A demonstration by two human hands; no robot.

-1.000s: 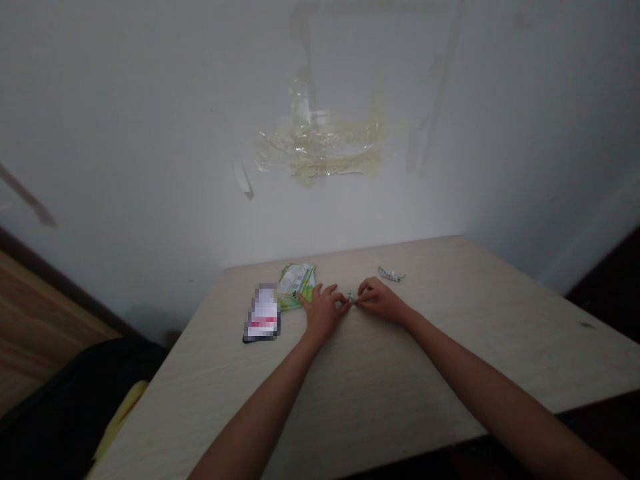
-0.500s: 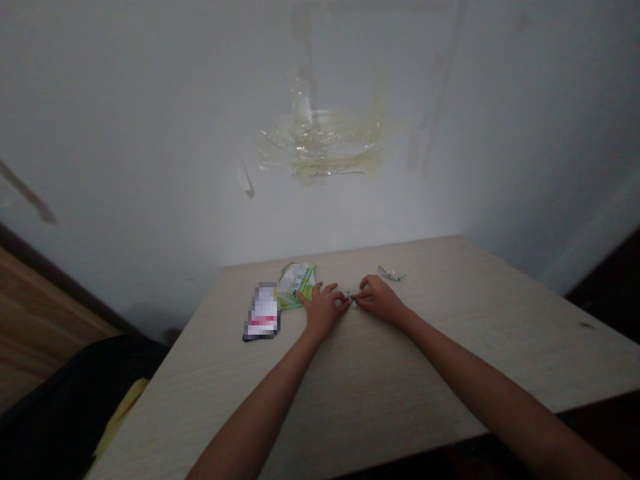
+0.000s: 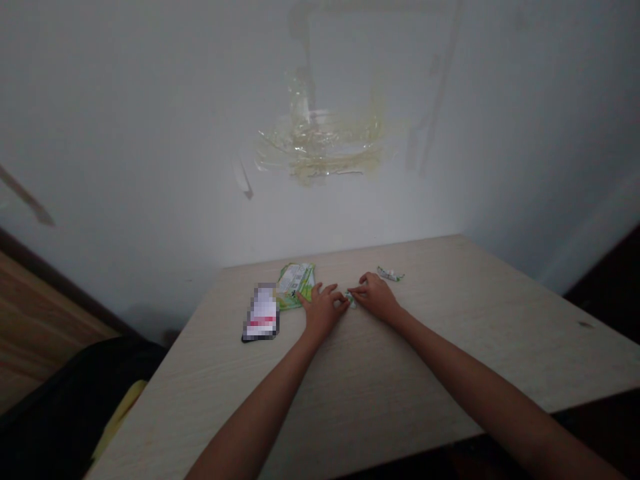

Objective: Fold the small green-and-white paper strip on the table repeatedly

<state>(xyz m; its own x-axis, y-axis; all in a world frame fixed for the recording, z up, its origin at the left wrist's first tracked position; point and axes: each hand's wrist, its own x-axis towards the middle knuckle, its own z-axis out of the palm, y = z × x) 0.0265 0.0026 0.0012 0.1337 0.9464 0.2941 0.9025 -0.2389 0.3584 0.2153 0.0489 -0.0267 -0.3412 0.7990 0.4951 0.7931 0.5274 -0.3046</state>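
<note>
On the table, a small green-and-white wrapper (image 3: 352, 301) lies between my two hands, mostly hidden by fingertips. My left hand (image 3: 323, 309) pinches its left side with thumb and forefinger, the other fingers spread. At the wrapper's upper edge, my right hand (image 3: 376, 296) has its thumb and fingertips closed together on it. A green packet (image 3: 296, 283) with a white printed panel lies just left of my left hand, whose outer finger reaches its edge. Another crumpled green-and-white wrapper (image 3: 389, 274) rests beyond my right hand.
A phone-like dark-edged object (image 3: 262, 313), its face blurred out, lies left of the packet. The pale wooden table (image 3: 390, 387) meets a wall (image 3: 200, 133) bearing old clear tape (image 3: 330, 150). Dark and yellow cloth (image 3: 117, 417) sits off the table's left edge.
My right fingertips have shifted slightly left and up along the small wrapper. My left hand stays nearly in place, and the other things lie as before.
</note>
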